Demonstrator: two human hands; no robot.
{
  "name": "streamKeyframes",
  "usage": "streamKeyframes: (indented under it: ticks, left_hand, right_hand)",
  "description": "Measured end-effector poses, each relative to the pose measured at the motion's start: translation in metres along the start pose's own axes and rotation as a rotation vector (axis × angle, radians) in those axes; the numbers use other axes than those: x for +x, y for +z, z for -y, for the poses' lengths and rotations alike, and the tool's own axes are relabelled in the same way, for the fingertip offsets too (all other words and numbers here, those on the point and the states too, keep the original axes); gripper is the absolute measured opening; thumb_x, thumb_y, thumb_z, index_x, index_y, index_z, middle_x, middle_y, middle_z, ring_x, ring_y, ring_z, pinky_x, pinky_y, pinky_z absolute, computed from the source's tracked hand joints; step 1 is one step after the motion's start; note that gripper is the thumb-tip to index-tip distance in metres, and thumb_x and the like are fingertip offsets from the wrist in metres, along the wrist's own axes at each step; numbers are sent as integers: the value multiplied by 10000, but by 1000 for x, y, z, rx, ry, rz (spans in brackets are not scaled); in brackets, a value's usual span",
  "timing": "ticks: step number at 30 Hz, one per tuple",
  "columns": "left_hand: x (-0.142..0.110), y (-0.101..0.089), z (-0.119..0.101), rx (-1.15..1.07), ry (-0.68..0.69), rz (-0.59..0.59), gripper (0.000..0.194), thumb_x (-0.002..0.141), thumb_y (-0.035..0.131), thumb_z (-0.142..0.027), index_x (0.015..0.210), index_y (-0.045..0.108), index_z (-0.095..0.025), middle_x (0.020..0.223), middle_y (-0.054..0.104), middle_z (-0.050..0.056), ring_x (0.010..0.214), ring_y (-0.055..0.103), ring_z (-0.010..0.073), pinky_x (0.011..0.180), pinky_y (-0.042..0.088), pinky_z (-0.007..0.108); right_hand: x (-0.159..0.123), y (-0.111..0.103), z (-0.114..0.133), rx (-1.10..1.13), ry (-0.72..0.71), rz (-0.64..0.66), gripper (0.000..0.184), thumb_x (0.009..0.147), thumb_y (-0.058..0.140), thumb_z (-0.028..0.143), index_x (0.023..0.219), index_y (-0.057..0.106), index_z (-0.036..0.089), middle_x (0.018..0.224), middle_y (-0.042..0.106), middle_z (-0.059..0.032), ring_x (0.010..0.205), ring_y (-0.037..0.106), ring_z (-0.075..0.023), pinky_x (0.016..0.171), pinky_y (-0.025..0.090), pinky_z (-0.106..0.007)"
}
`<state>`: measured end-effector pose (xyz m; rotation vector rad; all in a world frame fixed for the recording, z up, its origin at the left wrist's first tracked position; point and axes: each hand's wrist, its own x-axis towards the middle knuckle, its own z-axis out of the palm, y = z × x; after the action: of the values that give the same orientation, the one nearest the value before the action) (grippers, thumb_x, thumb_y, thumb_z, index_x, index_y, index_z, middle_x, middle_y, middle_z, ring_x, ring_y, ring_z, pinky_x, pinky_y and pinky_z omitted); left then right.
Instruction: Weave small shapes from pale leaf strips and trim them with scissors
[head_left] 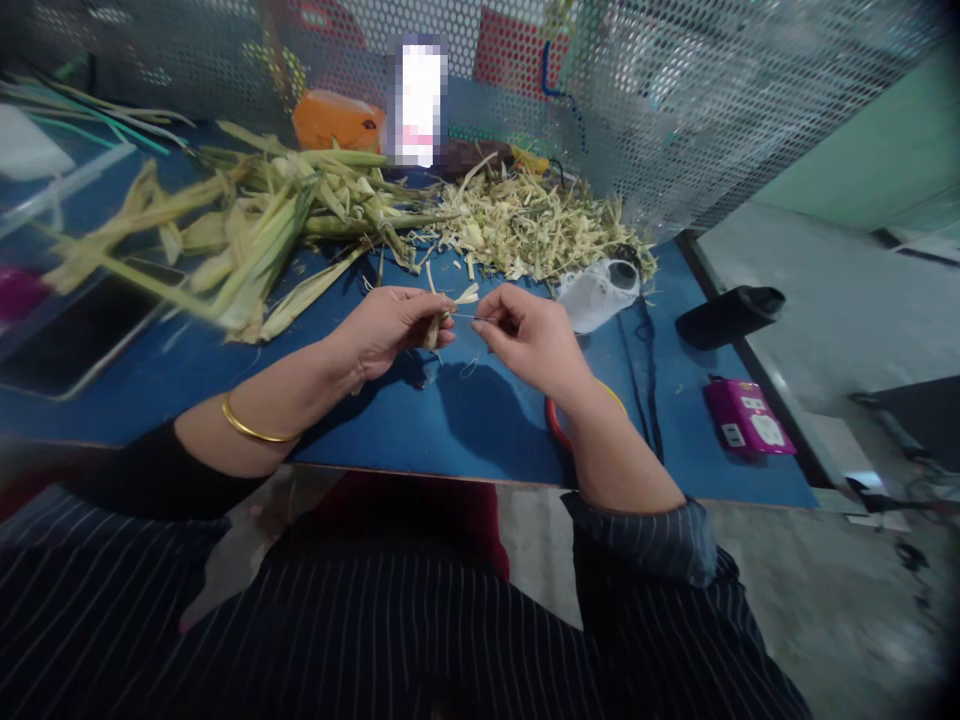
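My left hand (394, 325) pinches a small bundle of pale dried husk strips (433, 330), their ends poking out above and below the fingers. From that bundle a thin, light thread (465, 316) runs taut to my right hand (529, 335), whose thumb and forefinger are closed on it. Whether a needle sits in the right fingers is too small to tell. A loose loop of thread hangs over the blue table (480, 420) below. Just behind the hands lies a heap of shredded husk trimmings (525, 225).
Long corn husks (262, 220) are piled at the left, beside a dark tablet-like panel (90, 325). To the right are a white plastic-wrapped roll (600, 293), a black cylinder (727, 315) and a purple packet (748, 417). Red-and-yellow handles (556, 425) show under my right wrist. Perforated metal mesh (675, 130) stands behind.
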<state>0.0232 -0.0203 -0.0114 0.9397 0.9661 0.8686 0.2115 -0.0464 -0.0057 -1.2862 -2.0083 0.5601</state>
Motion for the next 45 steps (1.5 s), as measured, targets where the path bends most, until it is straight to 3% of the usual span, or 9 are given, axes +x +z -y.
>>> streamKeyframes:
  ticks: [3,8,15,21,29,39,45]
  left_hand:
    - [1,-1,1,12,19,-26,153,697,760,-235,659,647,-139,652,659,38,545,617,107,604,537,250]
    - [-1,0,1,105,73,-60,196,674,790,-268,633,652,-135,627,654,36,542,624,116,611,542,263]
    - [-7,3,0,247,109,35,165,707,746,-257,613,675,-142,580,648,39,519,604,115,533,495,229]
    - [-12,2,-2,359,122,204,193,711,734,-276,583,667,-149,559,649,52,479,572,107,500,484,217]
    - [-13,1,-5,313,95,323,178,695,768,-300,651,680,-151,622,665,54,549,624,126,523,478,223]
    - [-9,1,-1,204,92,277,176,745,738,-254,688,636,-123,668,662,41,556,636,106,547,485,202]
    - [-8,2,1,107,96,178,258,722,776,-255,930,668,-147,686,682,24,588,663,126,573,514,220]
  right_hand:
    - [1,-3,1,-120,-59,-1,124,852,574,219,730,570,194,648,503,19,612,436,-113,603,322,-269]
    - [0,-2,3,-179,-171,-31,166,924,509,257,819,625,201,826,575,-35,748,515,-150,696,384,-284]
    - [0,0,2,-280,-270,-84,213,944,480,276,895,677,212,919,596,-63,860,548,-186,779,407,-327]
    - [3,-2,3,19,-109,-63,112,839,635,254,749,671,199,776,598,-19,724,515,-144,696,413,-301]
    - [6,-5,-1,396,135,23,194,737,727,339,694,658,163,641,587,10,605,460,-103,586,360,-270]
    - [10,13,-12,437,255,-126,265,710,740,384,655,610,161,584,526,39,559,393,-78,529,287,-245]
    - [9,20,-12,400,316,-97,266,718,725,376,637,588,163,559,460,56,548,329,-73,518,239,-243]
